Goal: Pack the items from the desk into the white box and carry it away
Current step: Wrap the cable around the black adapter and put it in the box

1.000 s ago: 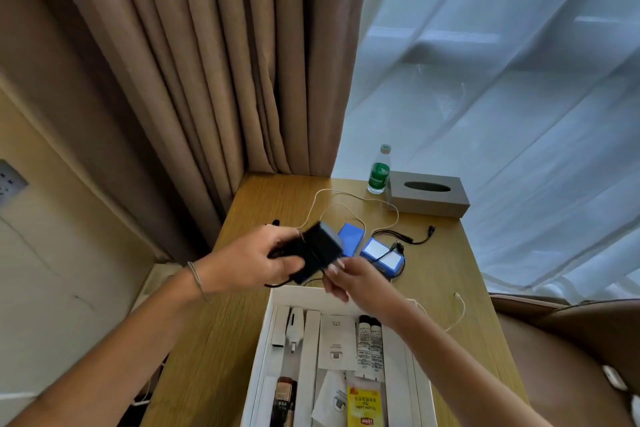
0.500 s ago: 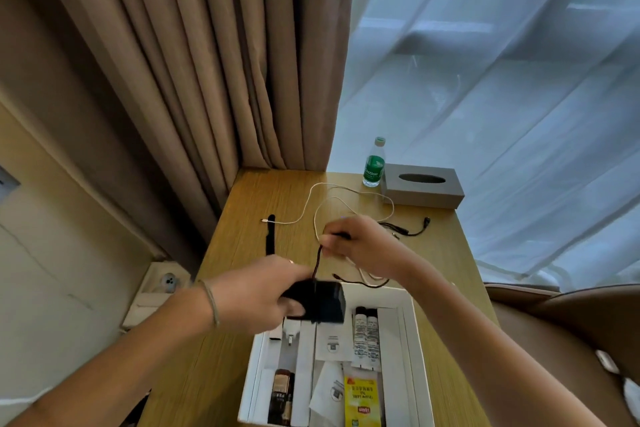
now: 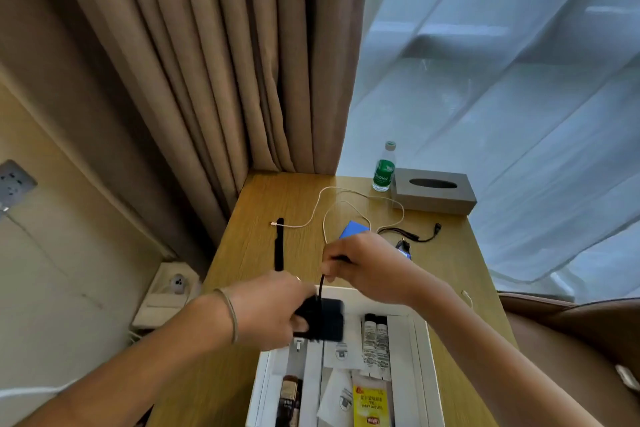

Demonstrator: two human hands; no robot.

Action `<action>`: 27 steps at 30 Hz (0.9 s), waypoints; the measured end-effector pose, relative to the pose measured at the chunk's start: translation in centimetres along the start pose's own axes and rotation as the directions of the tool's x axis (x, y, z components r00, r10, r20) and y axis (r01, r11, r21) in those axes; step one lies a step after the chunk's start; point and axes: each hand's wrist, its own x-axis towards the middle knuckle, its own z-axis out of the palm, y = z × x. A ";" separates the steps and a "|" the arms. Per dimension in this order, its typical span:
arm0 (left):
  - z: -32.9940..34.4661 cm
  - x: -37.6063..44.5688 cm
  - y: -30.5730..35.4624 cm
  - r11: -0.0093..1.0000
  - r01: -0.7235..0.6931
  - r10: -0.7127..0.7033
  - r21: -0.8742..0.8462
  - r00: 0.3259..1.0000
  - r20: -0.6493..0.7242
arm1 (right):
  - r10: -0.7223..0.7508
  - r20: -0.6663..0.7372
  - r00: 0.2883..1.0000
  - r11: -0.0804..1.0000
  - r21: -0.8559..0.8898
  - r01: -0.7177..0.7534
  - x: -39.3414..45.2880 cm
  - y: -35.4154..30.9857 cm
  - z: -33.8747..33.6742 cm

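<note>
The black blocky power adapter [image 3: 323, 321] hangs above the far left corner of the open white rectangular box [image 3: 424, 350], gripped by the left hand [image 3: 273, 312], its thin black cord [image 3: 321, 282] rising straight up into the pinch of the right hand [image 3: 363, 265]. Inside the box: two small white tubes [image 3: 375, 343] side by side, a yellow tea sachet [image 3: 370, 406], a dark brown bottle [image 3: 289, 399]. On the wooden tabletop [image 3: 263, 246] beyond, a looping white cable [image 3: 329, 208], a blue flat pack [image 3: 355, 229], a black lead [image 3: 415, 236] and a black strap [image 3: 279, 243] lie unpacked.
</note>
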 end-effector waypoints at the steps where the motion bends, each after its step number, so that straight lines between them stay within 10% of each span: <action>1: -0.7 -0.5 0.1 0.992 -0.054 0.057 -0.113 0.998 0.023 | 0.037 -0.005 0.999 0.991 0.131 -0.036 0.4 0.8 0.1; 4: -2.8 -1.3 -0.3 0.916 -0.171 0.097 -0.363 0.972 -0.215 | 0.246 -0.008 0.969 0.884 0.411 -0.221 0.2 2.7 2.8; 8: -2.8 -0.5 -1.7 0.944 -0.032 -0.196 -0.328 0.747 -0.635 | 0.224 0.113 0.968 0.957 0.165 -0.240 -2.5 1.6 7.3; 12: -1.5 0.2 -2.2 0.964 0.265 -0.235 -0.003 0.849 -0.474 | 0.140 0.106 0.984 0.989 0.025 -0.143 -3.1 -1.0 4.0; 15: 0.3 0.1 -0.9 0.994 0.075 -0.061 0.081 0.985 -0.163 | 0.024 0.002 1.000 0.996 -0.084 -0.024 -1.3 -1.2 0.4; 18: -0.4 -0.7 -0.2 0.969 -0.100 0.102 -0.226 0.995 -0.005 | 0.052 0.067 0.996 0.975 0.214 -0.065 0.2 0.6 0.2; 21: -1.2 -1.2 -1.0 0.878 -0.191 0.113 -0.438 0.973 -0.199 | 0.208 0.114 0.971 0.704 0.672 -0.230 -0.5 2.3 2.4; 27: 2.9 0.0 -0.7 0.554 -0.126 -0.151 -0.823 0.957 -0.248 | 0.333 0.098 0.938 0.474 0.842 -0.257 -3.6 2.5 8.0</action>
